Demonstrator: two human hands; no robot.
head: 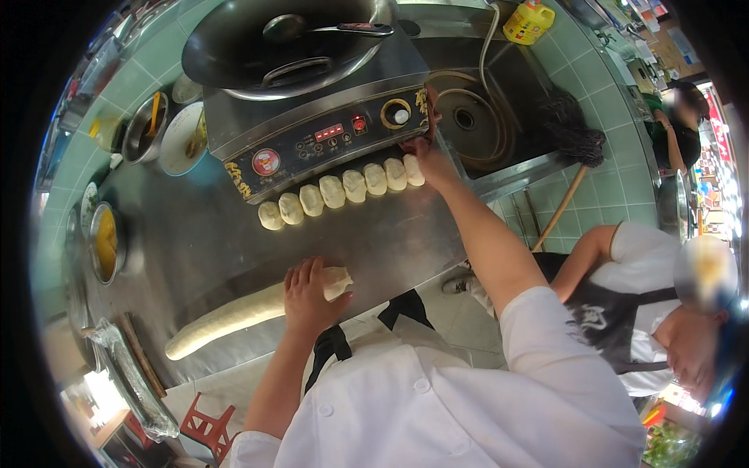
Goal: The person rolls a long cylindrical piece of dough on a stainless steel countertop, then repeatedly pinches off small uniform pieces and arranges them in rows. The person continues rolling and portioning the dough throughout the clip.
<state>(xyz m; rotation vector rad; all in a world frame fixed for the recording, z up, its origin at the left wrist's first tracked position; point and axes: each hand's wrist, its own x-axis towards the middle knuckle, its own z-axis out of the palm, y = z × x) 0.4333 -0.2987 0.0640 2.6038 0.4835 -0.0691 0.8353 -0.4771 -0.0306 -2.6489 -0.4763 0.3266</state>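
Note:
A long roll of dough (234,320) lies on the steel worktop (234,251) close to its front edge. My left hand (310,295) rests on the roll near its right end, palm down with the thumb spread. Along the front of the induction cooker (316,134) stands a row of several dough pieces (332,192), side by side. My right hand (422,157) is at the right end of that row, by the cooker's corner, touching or just beside the last piece. Its fingers are partly hidden, and whether they grip anything is unclear.
A wok (234,52) with a ladle (287,27) sits on the cooker. Right of it are a sink (509,76) and a mop (573,134). Bowls (185,140) stand at the left, a wrapped tray-like object (137,380) at the front left. A co-worker (638,310) stands close at right.

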